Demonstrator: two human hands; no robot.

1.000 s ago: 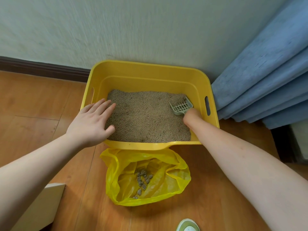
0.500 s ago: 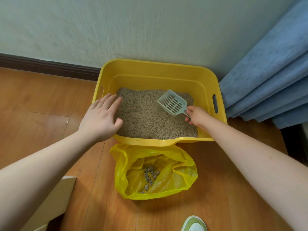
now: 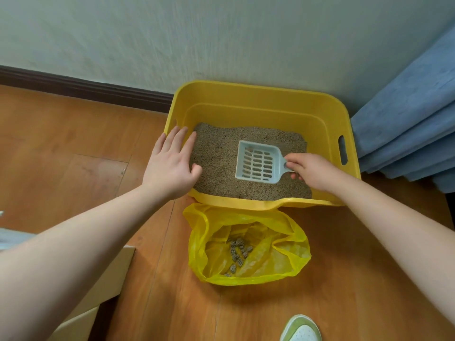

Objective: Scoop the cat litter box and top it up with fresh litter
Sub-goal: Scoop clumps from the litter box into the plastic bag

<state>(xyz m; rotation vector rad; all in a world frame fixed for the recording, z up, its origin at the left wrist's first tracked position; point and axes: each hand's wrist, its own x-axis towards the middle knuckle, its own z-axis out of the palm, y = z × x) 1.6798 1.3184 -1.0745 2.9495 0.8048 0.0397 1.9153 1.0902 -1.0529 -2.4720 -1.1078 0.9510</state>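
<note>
The yellow litter box (image 3: 258, 104) sits on the wooden floor (image 3: 73, 148) against the wall (image 3: 197, 33), its litter (image 3: 219, 163) spread across the bottom. The right hand (image 3: 310, 171) grasps the handle of the pale slotted scoop (image 3: 258, 161), held flat over the litter. The left hand (image 3: 170, 166) lies with fingers straight over the box's left rim. Just in front, an open yellow bag (image 3: 246, 244) holds grey clumps (image 3: 237, 252). A blue curtain (image 3: 406, 119) hangs right of the box; a shoe tip (image 3: 300, 328) shows below.
</note>
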